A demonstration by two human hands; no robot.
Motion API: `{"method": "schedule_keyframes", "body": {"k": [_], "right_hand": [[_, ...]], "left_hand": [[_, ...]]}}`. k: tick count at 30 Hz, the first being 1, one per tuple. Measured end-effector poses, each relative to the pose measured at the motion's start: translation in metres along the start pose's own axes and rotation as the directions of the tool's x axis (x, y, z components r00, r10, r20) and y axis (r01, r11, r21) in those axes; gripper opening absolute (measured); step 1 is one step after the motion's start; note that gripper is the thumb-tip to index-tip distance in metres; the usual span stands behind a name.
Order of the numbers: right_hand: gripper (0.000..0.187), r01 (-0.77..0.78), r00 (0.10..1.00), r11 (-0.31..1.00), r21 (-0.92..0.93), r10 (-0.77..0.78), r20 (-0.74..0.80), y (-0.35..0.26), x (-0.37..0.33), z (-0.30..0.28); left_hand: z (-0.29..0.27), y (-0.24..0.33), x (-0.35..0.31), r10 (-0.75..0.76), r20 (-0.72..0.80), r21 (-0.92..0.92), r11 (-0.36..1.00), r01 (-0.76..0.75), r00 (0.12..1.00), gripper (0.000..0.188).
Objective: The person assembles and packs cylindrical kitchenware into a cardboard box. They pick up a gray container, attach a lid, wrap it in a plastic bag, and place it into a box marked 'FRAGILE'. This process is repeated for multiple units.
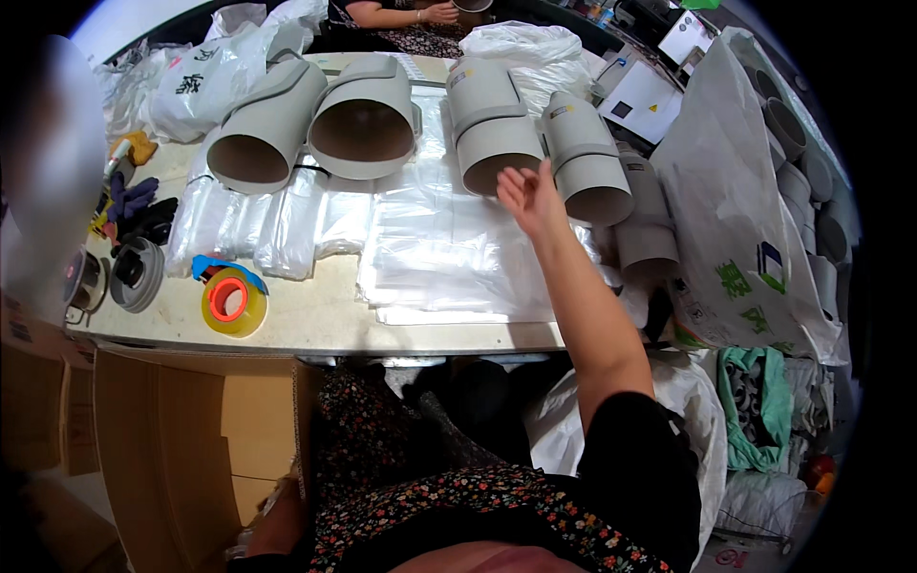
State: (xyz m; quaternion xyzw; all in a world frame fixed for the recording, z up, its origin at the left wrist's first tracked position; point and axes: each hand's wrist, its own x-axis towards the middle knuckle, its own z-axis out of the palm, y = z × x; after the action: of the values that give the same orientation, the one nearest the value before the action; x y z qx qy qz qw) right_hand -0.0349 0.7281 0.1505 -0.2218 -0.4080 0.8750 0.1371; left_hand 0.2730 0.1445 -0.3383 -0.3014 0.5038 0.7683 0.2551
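My right hand (528, 196) reaches over the table, fingers loosely curled and apart, thumb raised, with nothing in it. It is at the open mouth of a grey plastic pipe fitting (497, 143); whether it touches the fitting is unclear. Just right of it lies a narrower grey fitting (587, 162). Two wide grey fittings, one at the left (263, 124) and another beside it (363, 124), rest on stacks of clear plastic bags (439, 248). My left hand (282, 497) hangs low beside an open cardboard box (153, 449), its fingers mostly hidden.
A yellow tape roll (234, 301) with a blue dispenser lies at the table's left front. Gloves (134, 196) are behind it. A large white sack (726, 181) full of grey fittings stands at the right. Across the table, another person's hand (439, 13) shows.
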Motion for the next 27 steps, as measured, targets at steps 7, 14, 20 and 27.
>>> {"method": "schedule_keyframes", "body": {"k": [7, 14, 20, 27], "right_hand": [[0.027, 0.287, 0.949, 0.948, 0.140, -0.302, 0.096, -0.009, -0.041, 0.034], [0.033, 0.565, 0.825, 0.723, -0.397, -0.503, 0.259, -0.076, -0.275, -0.112], [0.023, 0.843, 0.502, 0.088, -0.532, 0.228, 0.834, -0.129, -0.333, -0.086], [0.028, 0.381, 0.324, -0.488, -0.786, -0.726, 0.607, -0.313, -0.339, -0.067]], "left_hand": [[0.205, 0.271, -0.192, 0.457, -0.003, 0.382, 0.822, -0.421, 0.889, 0.025], [0.325, 0.337, -0.267, 0.734, 0.530, 0.337, 0.277, -0.900, 0.425, 0.031], [0.425, 0.293, -0.285, 0.241, 0.895, 0.341, 0.172, -0.924, 0.375, 0.061], [0.396, 0.270, -0.267, 0.193, 0.580, 0.480, 0.704, -0.523, 0.791, 0.023]]}}
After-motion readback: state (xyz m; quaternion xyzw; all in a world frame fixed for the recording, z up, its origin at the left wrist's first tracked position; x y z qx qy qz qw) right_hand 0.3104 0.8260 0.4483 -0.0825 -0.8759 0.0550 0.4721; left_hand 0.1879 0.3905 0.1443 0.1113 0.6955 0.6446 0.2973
